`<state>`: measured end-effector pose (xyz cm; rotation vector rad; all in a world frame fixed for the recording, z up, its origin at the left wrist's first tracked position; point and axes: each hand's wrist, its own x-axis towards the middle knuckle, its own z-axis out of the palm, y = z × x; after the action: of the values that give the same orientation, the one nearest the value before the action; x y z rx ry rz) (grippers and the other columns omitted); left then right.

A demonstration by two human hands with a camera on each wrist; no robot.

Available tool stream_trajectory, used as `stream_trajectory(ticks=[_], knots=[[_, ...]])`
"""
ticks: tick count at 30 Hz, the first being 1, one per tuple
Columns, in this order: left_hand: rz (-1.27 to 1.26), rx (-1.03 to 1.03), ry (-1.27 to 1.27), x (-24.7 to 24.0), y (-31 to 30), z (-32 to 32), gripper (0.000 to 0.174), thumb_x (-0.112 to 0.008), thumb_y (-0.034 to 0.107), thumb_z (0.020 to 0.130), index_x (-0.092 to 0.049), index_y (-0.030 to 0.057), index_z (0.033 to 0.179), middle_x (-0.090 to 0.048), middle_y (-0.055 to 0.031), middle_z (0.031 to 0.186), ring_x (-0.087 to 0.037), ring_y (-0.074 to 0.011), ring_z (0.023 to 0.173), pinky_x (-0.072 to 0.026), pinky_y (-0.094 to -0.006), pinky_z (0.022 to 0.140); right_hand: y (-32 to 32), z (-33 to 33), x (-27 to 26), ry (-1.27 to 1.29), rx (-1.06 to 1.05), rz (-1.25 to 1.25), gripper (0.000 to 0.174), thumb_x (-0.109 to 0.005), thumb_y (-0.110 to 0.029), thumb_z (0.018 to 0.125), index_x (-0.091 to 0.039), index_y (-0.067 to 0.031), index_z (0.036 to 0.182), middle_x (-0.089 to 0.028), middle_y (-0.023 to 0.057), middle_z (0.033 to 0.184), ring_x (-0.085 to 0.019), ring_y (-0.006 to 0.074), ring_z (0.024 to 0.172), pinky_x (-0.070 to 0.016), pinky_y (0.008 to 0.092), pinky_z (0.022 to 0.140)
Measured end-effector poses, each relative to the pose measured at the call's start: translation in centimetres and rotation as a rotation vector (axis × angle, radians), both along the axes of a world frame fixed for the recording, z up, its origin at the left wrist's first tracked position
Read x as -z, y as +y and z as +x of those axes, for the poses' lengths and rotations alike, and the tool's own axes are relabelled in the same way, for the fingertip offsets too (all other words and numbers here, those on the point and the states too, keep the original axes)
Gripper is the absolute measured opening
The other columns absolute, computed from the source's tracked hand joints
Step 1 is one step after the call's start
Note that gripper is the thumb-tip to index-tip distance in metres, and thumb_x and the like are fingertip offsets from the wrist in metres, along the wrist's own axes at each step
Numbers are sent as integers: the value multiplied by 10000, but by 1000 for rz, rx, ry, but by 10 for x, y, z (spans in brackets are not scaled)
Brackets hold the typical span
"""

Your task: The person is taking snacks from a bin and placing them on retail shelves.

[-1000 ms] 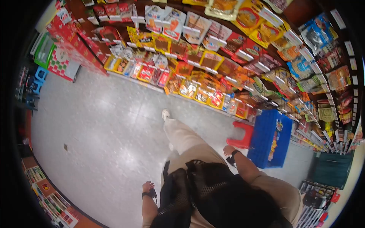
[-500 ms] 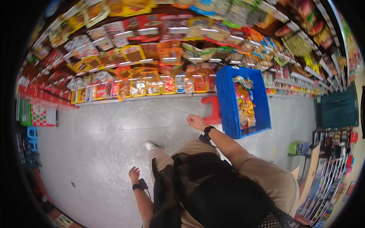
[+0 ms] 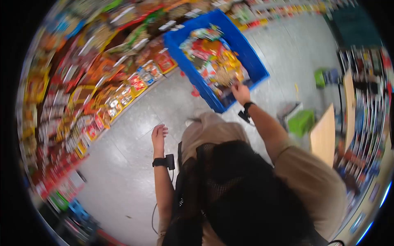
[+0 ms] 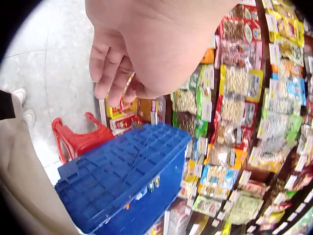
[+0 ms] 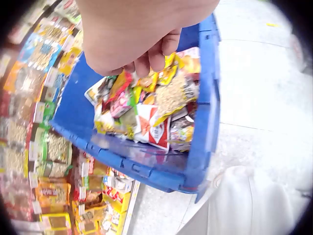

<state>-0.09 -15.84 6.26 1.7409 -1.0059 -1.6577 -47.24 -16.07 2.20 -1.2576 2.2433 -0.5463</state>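
Note:
A blue plastic crate (image 3: 242, 39) full of mixed snack bags (image 3: 223, 67) stands at the upper middle of the head view. My right hand (image 3: 241, 93) hangs over its near end, fingers loosely curled and holding nothing. From the right wrist view, that hand (image 5: 146, 36) overlaps the crate's far side, above a nut bag (image 5: 171, 95) and a red-and-white packet (image 5: 152, 127). My left hand (image 3: 159, 139) is held out over the floor, relaxed, with nothing in it. In the left wrist view its fingers (image 4: 115, 68) bend slightly, above the crate's outer wall (image 4: 127, 161).
Shelves of bagged snacks (image 3: 82, 98) run along the left and top. Beside the crate, a red stool (image 4: 85, 139) is partly hidden. Green boxes (image 3: 301, 122), wooden boards (image 3: 324, 135) and a packed rack (image 3: 367, 110) stand on the right.
The view has turned right and come nearer the crate, which now shows its contents from above. My right hand has gone from beside the stool to over the crate; my left has swung forward.

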Motion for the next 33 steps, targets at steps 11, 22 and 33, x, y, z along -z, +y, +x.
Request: stream_trajectory(ticks=[11,22,33], knots=[[4,320,88,-23,-30,-118,216,-500,210,995,-616,43,1067,-672,-62,925,-586,-108,753,-450,-249,693,39,3,-40,-73,301,-8,264,-592,-305,850,-652,-61,931,-682,171,826,-659,359,795,-518,448,709],[363,25,508,59,-108,-357,288,-511,211,985,-548,41,1215,-646,-132,1150,-644,-189,929,-485,-300,823,-87,-38,157,-226,720,497,547,-663,-295,791,-525,61,1182,-498,283,1318,-490,381,1234,-422,450,994],[635,-354,430,138,-90,-415,531,-456,504,968,-492,79,1284,-614,-77,1150,-576,-217,1092,-438,-346,958,-82,-133,117,-1175,367,451,228,-592,-204,929,-604,-20,1062,-645,28,896,-619,132,784,-475,270,681]])
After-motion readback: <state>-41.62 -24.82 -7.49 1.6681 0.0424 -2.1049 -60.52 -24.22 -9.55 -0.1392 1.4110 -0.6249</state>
